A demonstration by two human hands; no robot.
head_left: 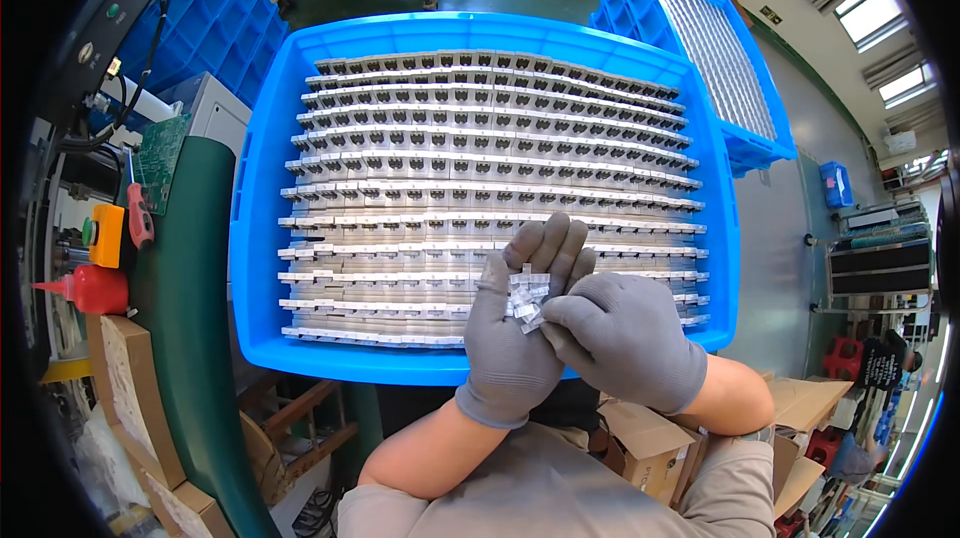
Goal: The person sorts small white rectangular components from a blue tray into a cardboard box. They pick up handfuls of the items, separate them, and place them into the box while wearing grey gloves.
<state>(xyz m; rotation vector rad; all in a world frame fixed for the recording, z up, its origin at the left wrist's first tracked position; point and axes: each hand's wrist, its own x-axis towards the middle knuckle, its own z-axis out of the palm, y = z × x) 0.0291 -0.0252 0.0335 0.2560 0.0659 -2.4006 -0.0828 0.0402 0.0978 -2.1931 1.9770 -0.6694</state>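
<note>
I report both hands in grey gloves, seen in the head view. The left grip (pixel 508 353) is palm up and cupped, fingers half curled and thumb apart; I find a small heap of clear pieces (pixel 527 298) lying loose in its palm. The right grip (pixel 632 336) sits just to the right of that heap, back of the hand upward, thumb and forefinger brought together at the heap's edge. I cannot tell whether a piece is pinched between those fingertips.

Both grips are above the near part of a blue crate (pixel 262 278). Beyond and to either side of them I count many rows of pale strips (pixel 450 166) inside it, running left to right. The rows farther from the grips show dark inserts; in the nearest rows I cannot make any out.

Well to the left of the grips I record a green worktop (pixel 190 288), with a circuit board (pixel 163 150), a red screwdriver (pixel 140 218), an orange switch box (pixel 107 238) and a red bottle (pixel 98 290) at its outer side. Ahead and to the right of the grips stands a second crate (pixel 622 13), also filled with rows
</note>
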